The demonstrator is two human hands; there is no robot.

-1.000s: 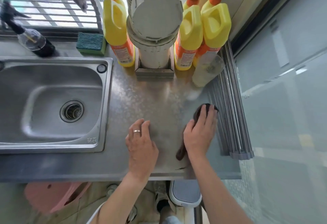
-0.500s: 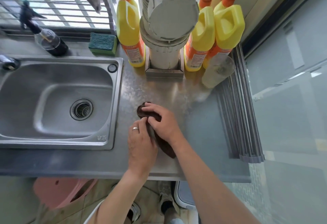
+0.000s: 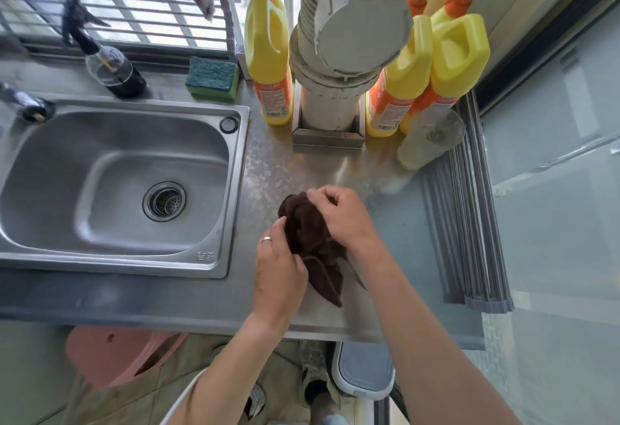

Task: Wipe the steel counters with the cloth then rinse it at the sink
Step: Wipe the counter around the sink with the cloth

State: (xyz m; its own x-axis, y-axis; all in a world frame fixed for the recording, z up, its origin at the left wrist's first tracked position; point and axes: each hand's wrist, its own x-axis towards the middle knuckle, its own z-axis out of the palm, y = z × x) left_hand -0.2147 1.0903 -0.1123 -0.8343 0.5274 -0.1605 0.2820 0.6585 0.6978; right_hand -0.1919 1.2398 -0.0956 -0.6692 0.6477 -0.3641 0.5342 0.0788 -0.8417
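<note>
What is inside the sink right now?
The sink holds only its drain strainer; no dishes or cloth. The near wall, below the front rim, is hidden.

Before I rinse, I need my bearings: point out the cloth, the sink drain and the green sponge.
cloth (image 3: pixel 307 230): head view, on the bunched brown middle.
sink drain (image 3: pixel 164 201): head view, on the strainer's centre.
green sponge (image 3: pixel 211 77): head view, on its teal top.
</note>
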